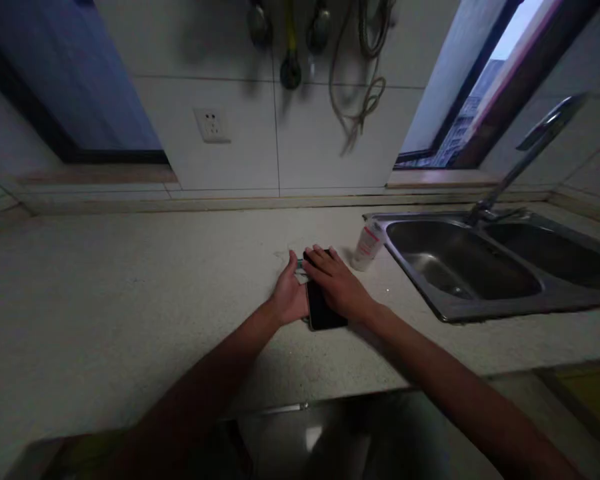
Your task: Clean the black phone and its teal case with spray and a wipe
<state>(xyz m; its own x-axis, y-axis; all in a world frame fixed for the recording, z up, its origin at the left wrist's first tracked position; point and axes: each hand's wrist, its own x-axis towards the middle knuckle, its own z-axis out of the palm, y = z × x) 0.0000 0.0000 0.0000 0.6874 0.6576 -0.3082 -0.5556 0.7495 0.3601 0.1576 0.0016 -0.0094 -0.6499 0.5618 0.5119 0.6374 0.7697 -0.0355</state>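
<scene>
A dark smartphone [325,313] lies over my left hand [290,293], just above the counter. The left palm faces up with its thumb out to the side, and its other fingers are hidden beneath the phone. Across the phone's upper part rests my right hand [337,283], palm down, fingers stretched out and flat. A small green thing [300,264] shows between the left thumb and the right fingertips; what it is I cannot make out. To the right of my hands, a whitish container with red print [367,247] stands beside the sink.
A double steel sink [430,307] with a tall faucet [525,160] is set into the pale counter [130,287] on the right. On the tiled wall are a power socket [211,125], pipe fittings [290,72] and a hanging looped cord [363,110]. Windows flank the wall.
</scene>
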